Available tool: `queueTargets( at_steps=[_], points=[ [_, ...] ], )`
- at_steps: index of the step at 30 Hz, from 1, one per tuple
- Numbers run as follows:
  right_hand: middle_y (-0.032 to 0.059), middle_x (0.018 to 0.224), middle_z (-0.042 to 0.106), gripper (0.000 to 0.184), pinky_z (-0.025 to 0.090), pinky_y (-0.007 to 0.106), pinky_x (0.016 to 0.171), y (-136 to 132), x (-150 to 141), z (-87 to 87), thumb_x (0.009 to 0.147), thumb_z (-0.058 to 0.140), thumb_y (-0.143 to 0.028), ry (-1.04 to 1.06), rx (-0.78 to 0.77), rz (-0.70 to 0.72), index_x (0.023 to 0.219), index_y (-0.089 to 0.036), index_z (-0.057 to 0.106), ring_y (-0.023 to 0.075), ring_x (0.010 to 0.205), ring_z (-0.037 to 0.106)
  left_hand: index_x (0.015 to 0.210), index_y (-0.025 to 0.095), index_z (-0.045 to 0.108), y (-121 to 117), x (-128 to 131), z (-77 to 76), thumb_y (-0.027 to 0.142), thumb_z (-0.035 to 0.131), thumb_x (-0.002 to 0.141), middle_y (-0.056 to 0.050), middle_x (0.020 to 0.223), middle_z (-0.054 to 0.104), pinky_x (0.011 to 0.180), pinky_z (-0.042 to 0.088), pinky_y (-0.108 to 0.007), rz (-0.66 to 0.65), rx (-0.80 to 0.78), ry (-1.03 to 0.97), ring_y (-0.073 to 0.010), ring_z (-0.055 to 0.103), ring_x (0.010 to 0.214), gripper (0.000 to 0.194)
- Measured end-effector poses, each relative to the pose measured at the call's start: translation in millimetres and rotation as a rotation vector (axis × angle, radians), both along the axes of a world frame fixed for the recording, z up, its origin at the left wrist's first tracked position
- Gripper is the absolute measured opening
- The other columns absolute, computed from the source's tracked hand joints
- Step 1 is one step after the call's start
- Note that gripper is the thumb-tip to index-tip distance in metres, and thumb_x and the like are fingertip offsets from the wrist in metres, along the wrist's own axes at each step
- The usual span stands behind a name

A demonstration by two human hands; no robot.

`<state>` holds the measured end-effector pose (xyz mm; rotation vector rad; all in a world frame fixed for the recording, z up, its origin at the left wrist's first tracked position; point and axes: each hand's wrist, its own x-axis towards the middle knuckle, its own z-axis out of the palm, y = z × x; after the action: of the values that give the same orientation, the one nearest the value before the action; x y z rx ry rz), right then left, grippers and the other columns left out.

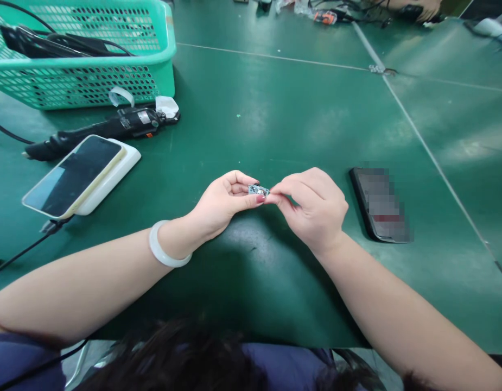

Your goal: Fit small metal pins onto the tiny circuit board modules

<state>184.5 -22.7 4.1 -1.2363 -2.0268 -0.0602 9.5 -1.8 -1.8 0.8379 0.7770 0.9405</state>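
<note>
A small circuit board (pixel 256 189) with tiny parts on its face is held over the green table (pixel 259 125), near the middle of the view. My left hand (pixel 228 198) pinches it between thumb and fingers from the left. At the board's right end, the thumb and forefinger of my right hand (pixel 310 203) are pressed together, touching its corner. Whether those fingertips also hold some tiny part is too small to tell. A pale bangle (pixel 156 244) circles my left wrist.
At the upper left stands a green plastic basket (pixel 165 60) with black corded tools inside. Before it lie a black handheld power tool (pixel 128 122) and a phone (pixel 77 174) on a white block (pixel 112 179). Another phone (pixel 376 203) lies right of my hands. Cables and parts line the far edge.
</note>
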Motion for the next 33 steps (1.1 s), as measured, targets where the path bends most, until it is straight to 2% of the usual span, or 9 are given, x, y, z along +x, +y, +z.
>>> queueTargets(
  at_steps=[4, 7, 9, 11, 17, 24, 29, 33],
  points=[
    [0.0025, 0.080, 0.070, 0.015, 0.047, 0.035, 0.073, 5.4, 6.2, 2.3, 0.085, 0.063, -0.038, 0.017, -0.087, -0.075, 0.079, -0.026, 0.070, 0.0190, 0.076, 0.060, 0.083, 0.015, 0.057, -0.6, 1.1, -0.2, 0.020, 0.083, 0.062, 0.000, 0.076, 0.071, 0.084, 0.052, -0.034, 0.011, 0.014, 0.019, -0.0132, 0.069, 0.073, 0.034],
    [0.0018, 0.081, 0.070, 0.005, 0.047, 0.034, 0.071, 12.8, 13.8, -3.7, 0.079, 0.069, -0.028, -0.019, -0.302, -0.155, 0.081, -0.024, 0.071, 0.0186, 0.075, 0.062, 0.085, 0.016, 0.056, 0.6, 1.8, -0.4, 0.022, 0.082, 0.063, -0.001, 0.076, 0.071, 0.081, 0.053, -0.033, 0.051, 0.013, 0.070, -0.0146, 0.070, 0.074, 0.034],
    [0.0021, 0.083, 0.070, 0.010, 0.047, 0.034, 0.068, 17.3, 17.5, -9.3, 0.074, 0.074, -0.028, -0.042, -0.445, -0.175, 0.082, -0.022, 0.072, 0.0182, 0.074, 0.062, 0.086, 0.015, 0.056, 1.7, 2.0, -0.7, 0.021, 0.082, 0.063, -0.001, 0.076, 0.071, 0.082, 0.053, -0.033, 0.076, 0.011, 0.102, -0.0141, 0.070, 0.074, 0.035],
    [0.0021, 0.084, 0.070, 0.010, 0.047, 0.033, 0.068, 20.4, 18.6, -13.3, 0.073, 0.075, -0.025, -0.052, -0.516, -0.182, 0.082, -0.021, 0.072, 0.0173, 0.073, 0.061, 0.085, 0.015, 0.056, 2.5, 2.0, -1.4, 0.019, 0.082, 0.062, -0.001, 0.076, 0.072, 0.084, 0.052, -0.034, 0.089, 0.014, 0.124, -0.0135, 0.070, 0.074, 0.036],
    [0.0012, 0.079, 0.068, 0.003, 0.045, 0.031, 0.066, 22.7, 15.2, -15.1, 0.075, 0.071, -0.019, -0.046, -0.513, -0.166, 0.076, -0.021, 0.071, 0.0160, 0.071, 0.060, 0.086, 0.015, 0.055, 1.7, 0.7, -3.4, 0.019, 0.082, 0.061, -0.003, 0.079, 0.073, 0.088, 0.052, -0.037, 0.115, 0.045, 0.197, -0.0147, 0.070, 0.078, 0.037],
    [0.0026, 0.088, 0.073, 0.019, 0.050, 0.033, 0.076, 22.0, 15.1, -18.7, 0.081, 0.062, -0.014, -0.017, -0.446, -0.076, 0.091, -0.023, 0.075, 0.0176, 0.080, 0.065, 0.085, 0.014, 0.055, 0.2, 2.1, -1.3, 0.017, 0.081, 0.062, -0.004, 0.079, 0.072, 0.087, 0.054, -0.037, 0.117, 0.069, 0.277, -0.0161, 0.071, 0.079, 0.035],
    [0.0031, 0.085, 0.072, 0.013, 0.049, 0.033, 0.075, 19.7, 14.1, -15.5, 0.080, 0.065, -0.022, -0.083, -0.468, -0.169, 0.089, -0.022, 0.075, 0.0186, 0.079, 0.064, 0.086, 0.014, 0.055, 0.2, 1.7, -1.0, 0.018, 0.080, 0.064, -0.004, 0.080, 0.072, 0.089, 0.053, -0.037, 0.117, 0.083, 0.294, -0.0158, 0.070, 0.081, 0.033],
    [0.0023, 0.084, 0.071, 0.014, 0.047, 0.032, 0.072, 17.5, 11.8, -13.5, 0.080, 0.065, -0.021, -0.093, -0.479, -0.193, 0.091, -0.022, 0.073, 0.0174, 0.076, 0.062, 0.086, 0.014, 0.055, -0.3, 1.6, -1.6, 0.018, 0.080, 0.065, -0.003, 0.081, 0.072, 0.088, 0.054, -0.037, 0.131, 0.083, 0.287, -0.0158, 0.070, 0.081, 0.032]
  ],
)
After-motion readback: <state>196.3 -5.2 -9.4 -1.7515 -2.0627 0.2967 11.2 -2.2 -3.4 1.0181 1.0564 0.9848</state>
